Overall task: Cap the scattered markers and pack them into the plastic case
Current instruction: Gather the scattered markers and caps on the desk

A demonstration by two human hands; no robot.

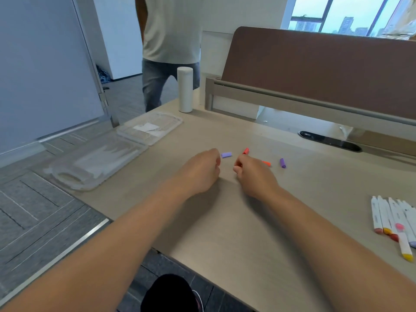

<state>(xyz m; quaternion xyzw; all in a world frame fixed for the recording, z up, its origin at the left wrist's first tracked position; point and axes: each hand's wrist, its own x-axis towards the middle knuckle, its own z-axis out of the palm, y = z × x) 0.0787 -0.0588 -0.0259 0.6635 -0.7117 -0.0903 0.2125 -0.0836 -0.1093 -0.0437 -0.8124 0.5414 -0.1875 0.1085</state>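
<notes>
Red cap [245, 151] sits pinched in the right hand [253, 174] at mid-worktop [225, 226]; the left hand [199, 171] beside it is curled, its hold hidden. A lilac cap [226, 155], orange cap [267, 163] and purple cap [283, 163] lie close by, markers [382, 217] far right, clear plastic case [108, 158] open at left.

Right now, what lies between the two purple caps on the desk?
In the head view: a red cap held by the right hand, then an orange cap lying on the desk.

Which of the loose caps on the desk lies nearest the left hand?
The pale lilac cap, just right of the left hand. The red cap is held in the right hand; the orange cap and dark purple cap lie farther right.
</notes>
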